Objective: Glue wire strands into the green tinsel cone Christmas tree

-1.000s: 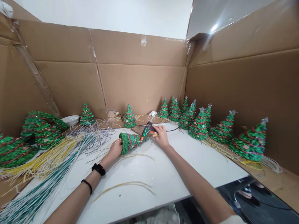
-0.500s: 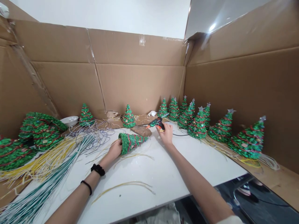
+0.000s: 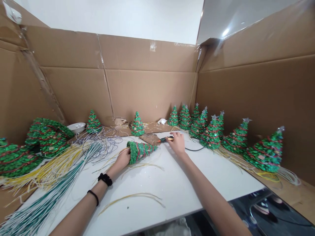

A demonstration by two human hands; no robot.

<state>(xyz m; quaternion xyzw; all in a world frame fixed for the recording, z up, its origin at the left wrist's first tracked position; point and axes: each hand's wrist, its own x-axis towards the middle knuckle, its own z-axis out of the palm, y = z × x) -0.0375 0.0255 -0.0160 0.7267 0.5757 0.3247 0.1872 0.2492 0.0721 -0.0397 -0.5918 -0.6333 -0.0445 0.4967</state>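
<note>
My left hand [image 3: 123,157] grips a small green tinsel Christmas tree [image 3: 141,152] at its wide open end. The tree lies tilted on its side, with its tip toward the right; the fingers inside or behind its base are partly hidden. A little to the right, my right hand [image 3: 178,143] is closed on a glue gun [image 3: 164,139], seen as a dark body with an orange nozzle. The nozzle lies over a brown, stained board piece [image 3: 150,139] on the white tabletop [image 3: 177,180]. My palm and fingers cover most of the gun.
Several decorated trees with star tops [image 3: 210,134] stand at right. Another tree [image 3: 137,124] stands behind the board piece. Yellow and green-white strands [image 3: 66,173] spread at left near a white bowl [image 3: 76,127]. Cardboard walls [image 3: 147,91] enclose the table. Loose pale strands [image 3: 133,195] lie in front.
My right hand has lowered the glue gun and turned it down onto the brown board piece. The left hand and its tree have hardly moved; the view has shifted slightly.
</note>
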